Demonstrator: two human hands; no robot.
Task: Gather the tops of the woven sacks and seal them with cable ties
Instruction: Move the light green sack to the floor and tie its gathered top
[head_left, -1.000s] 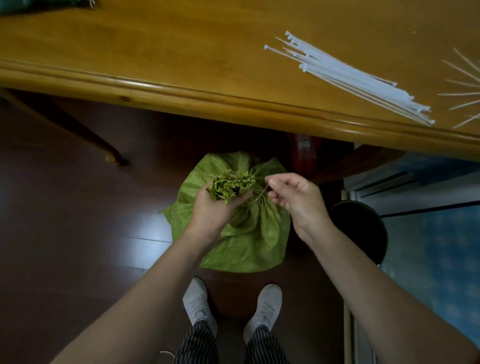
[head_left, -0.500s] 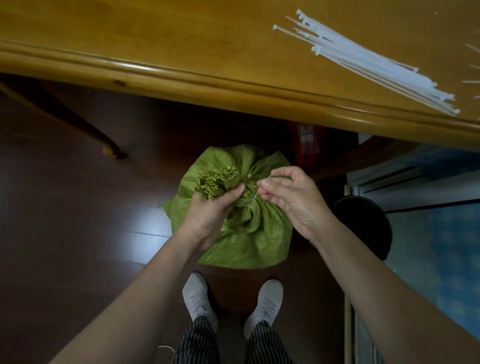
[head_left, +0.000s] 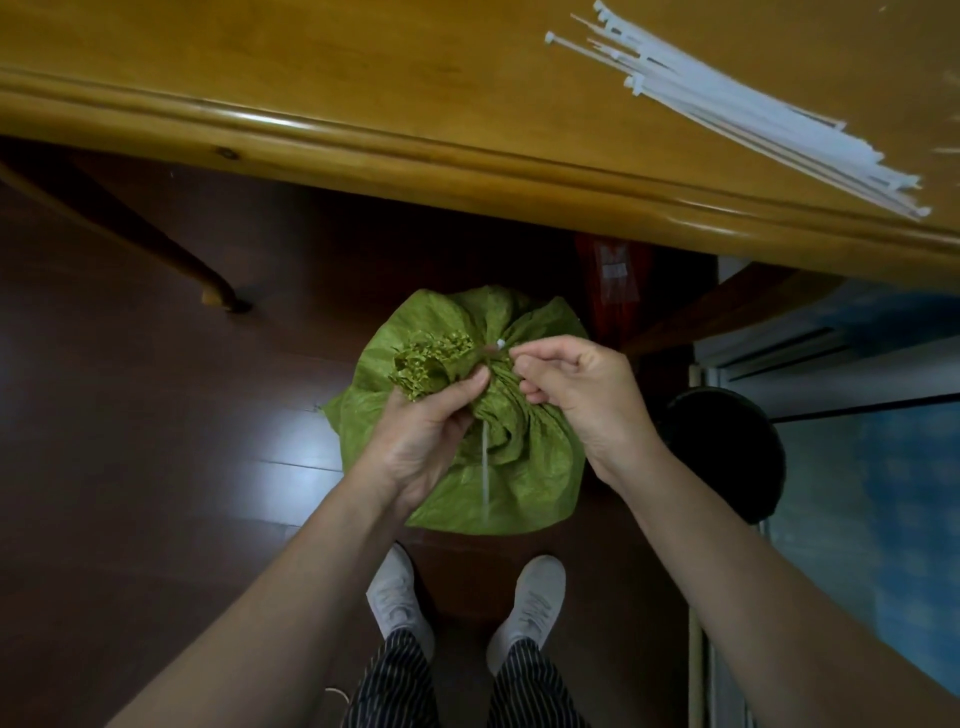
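A green woven sack (head_left: 524, 467) stands on the dark floor in front of my feet. Its frayed top (head_left: 431, 358) is bunched together, and my left hand (head_left: 426, 431) grips the neck just below the fringe. A white cable tie (head_left: 486, 467) runs round the neck, its tail hanging down the sack's front. My right hand (head_left: 576, 395) pinches the tie at its head, right of the bunched top. More white cable ties (head_left: 743, 104) lie in a loose bundle on the wooden table.
The wooden table (head_left: 363, 130) overhangs the floor above the sack, with one leg (head_left: 156, 244) at left. A dark round bin (head_left: 727, 457) stands right of the sack. A red packet (head_left: 618, 280) sits under the table behind it. My white shoes (head_left: 462, 603) are just below.
My right hand has shifted its pinch to the tie's head at the sack's neck, and the tie's tail now hangs down the front. The left hand keeps its grip.
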